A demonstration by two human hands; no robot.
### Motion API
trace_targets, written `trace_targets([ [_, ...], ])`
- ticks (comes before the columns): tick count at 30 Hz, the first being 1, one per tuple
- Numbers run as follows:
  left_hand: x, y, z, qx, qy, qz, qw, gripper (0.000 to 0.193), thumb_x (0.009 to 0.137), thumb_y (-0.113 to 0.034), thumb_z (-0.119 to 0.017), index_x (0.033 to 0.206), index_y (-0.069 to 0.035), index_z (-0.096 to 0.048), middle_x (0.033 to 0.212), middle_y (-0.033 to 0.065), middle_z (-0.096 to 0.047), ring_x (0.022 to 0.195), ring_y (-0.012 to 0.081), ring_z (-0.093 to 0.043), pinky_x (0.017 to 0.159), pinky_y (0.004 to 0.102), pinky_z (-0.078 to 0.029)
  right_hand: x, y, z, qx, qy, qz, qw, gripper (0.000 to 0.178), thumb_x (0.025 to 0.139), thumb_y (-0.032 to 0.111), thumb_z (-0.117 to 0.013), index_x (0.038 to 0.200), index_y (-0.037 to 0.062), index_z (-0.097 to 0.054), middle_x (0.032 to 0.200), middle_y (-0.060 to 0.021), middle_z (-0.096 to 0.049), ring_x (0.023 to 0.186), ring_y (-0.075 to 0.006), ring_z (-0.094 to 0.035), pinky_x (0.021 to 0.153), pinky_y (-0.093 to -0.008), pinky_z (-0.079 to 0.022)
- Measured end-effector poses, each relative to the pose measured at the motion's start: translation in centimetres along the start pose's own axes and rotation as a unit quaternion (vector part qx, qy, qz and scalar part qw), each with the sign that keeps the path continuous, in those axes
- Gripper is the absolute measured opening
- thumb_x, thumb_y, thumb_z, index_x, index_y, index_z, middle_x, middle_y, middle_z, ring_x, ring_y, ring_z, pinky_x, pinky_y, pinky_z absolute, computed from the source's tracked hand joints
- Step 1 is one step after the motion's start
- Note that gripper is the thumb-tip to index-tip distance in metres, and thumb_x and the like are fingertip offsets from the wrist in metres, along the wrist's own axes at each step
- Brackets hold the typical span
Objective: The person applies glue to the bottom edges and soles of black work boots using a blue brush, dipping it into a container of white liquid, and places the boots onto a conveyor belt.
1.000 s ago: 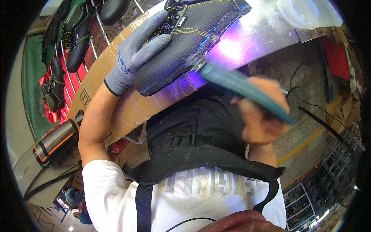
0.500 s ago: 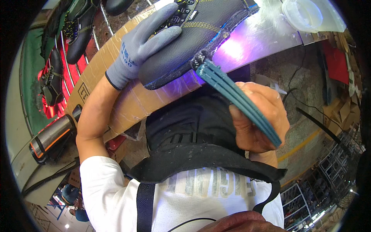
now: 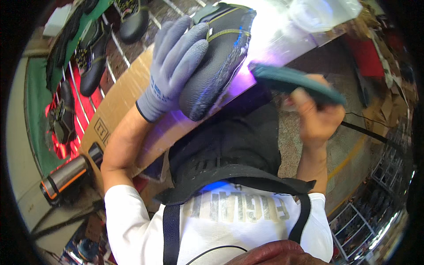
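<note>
My left hand point(image 3: 172, 70), in a grey coated work glove, grips a black leather shoe upper point(image 3: 211, 73) with yellow stitching. Its fingers lie over the far left side of the upper, and a whitish, blue-lit band runs along the upper's right edge. To the right, my bare right hand point(image 3: 319, 117) is closed round a brush with a teal ridged handle point(image 3: 293, 81). Motion smears this hand and the brush. The brush's left end is apart from the upper's edge, and its bristles cannot be made out now.
Beneath the upper lies brown cardboard point(image 3: 126, 99) on the bench, beside a brightly lit metal surface point(image 3: 282, 66). A translucent plastic tub point(image 3: 313, 15) stands at the far right. More black shoes point(image 3: 92, 70) rest on a rack at the left, near a steel flask point(image 3: 66, 179).
My right hand has swung the brush away from the upper's edge, up and to the right. The upper has turned more upright, and my left hand has shifted right with it.
</note>
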State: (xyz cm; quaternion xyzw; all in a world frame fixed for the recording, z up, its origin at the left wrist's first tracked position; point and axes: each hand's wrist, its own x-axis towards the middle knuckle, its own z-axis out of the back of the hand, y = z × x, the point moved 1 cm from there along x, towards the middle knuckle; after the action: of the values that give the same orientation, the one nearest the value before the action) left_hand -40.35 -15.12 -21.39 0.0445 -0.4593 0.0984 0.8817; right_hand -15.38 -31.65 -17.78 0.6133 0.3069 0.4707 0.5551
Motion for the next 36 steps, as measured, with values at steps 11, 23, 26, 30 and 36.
trace_targets([
  [11, 5.5, -0.9, 0.1, -0.022, 0.066, 0.08, 0.994, 0.075, 0.073, -0.019, -0.084, 0.135, 0.011, -0.052, 0.128, 0.0321, -0.062, 0.116, 0.046, -0.065, 0.1, 0.0519, -0.051, 16.6, -1.3, 9.0, -0.375, -0.061, 0.148, 0.913, 0.021, 0.091, 0.023, -0.072, 0.099, 0.0033, -0.074, 0.076, -0.0075, -0.072, 0.069, -0.0147, -0.068, 0.065, -0.0335, -0.053],
  [23, 3.7, -0.3, 3.1, -0.055, 0.117, 0.136, 0.982, 0.061, 0.081, -0.009, -0.077, 0.134, 0.008, -0.052, 0.128, 0.0306, -0.063, 0.117, 0.0452, -0.065, 0.102, 0.0545, -0.051, 19.7, -5.4, 10.8, -0.195, -0.077, 0.013, 0.978, 0.021, 0.093, 0.02, -0.076, 0.097, -0.0001, -0.074, 0.081, -0.0063, -0.074, 0.069, -0.0109, -0.069, 0.062, -0.0209, -0.053],
  [26, 2.6, -0.4, 3.0, -0.055, 0.08, 0.096, 0.991, 0.054, 0.082, -0.008, -0.075, 0.13, 0.008, -0.055, 0.129, 0.0312, -0.063, 0.118, 0.0455, -0.065, 0.102, 0.0547, -0.05, 18.5, -7.8, 11.0, -0.007, -0.065, -0.119, 0.991, 0.023, 0.092, 0.02, -0.077, 0.099, -0.0019, -0.072, 0.084, -0.0089, -0.075, 0.071, -0.0138, -0.072, 0.063, -0.0221, -0.057],
  [30, 4.4, -1.0, 2.6, -0.071, 0.088, 0.114, 0.987, 0.058, 0.079, -0.013, -0.078, 0.127, 0.011, -0.057, 0.127, 0.0308, -0.063, 0.116, 0.0462, -0.065, 0.1, 0.0501, -0.051, 16.8, -6.5, 14.0, 0.185, -0.07, -0.054, 0.979, 0.017, 0.097, 0.013, -0.068, 0.104, -0.0028, -0.071, 0.094, -0.0125, -0.076, 0.078, -0.0168, -0.074, 0.065, -0.0231, -0.06],
  [36, 4.8, -0.5, 2.8, -0.064, 0.074, 0.088, 0.991, 0.079, 0.068, -0.025, -0.088, 0.132, 0.008, -0.055, 0.128, 0.0288, -0.063, 0.116, 0.0456, -0.064, 0.101, 0.0502, -0.051, 12.1, -6.5, 8.2, 0.154, 0.032, -0.126, 0.979, 0.022, 0.096, 0.019, -0.069, 0.104, -0.0015, -0.069, 0.091, -0.0114, -0.074, 0.074, -0.0149, -0.07, 0.062, -0.024, -0.055],
])
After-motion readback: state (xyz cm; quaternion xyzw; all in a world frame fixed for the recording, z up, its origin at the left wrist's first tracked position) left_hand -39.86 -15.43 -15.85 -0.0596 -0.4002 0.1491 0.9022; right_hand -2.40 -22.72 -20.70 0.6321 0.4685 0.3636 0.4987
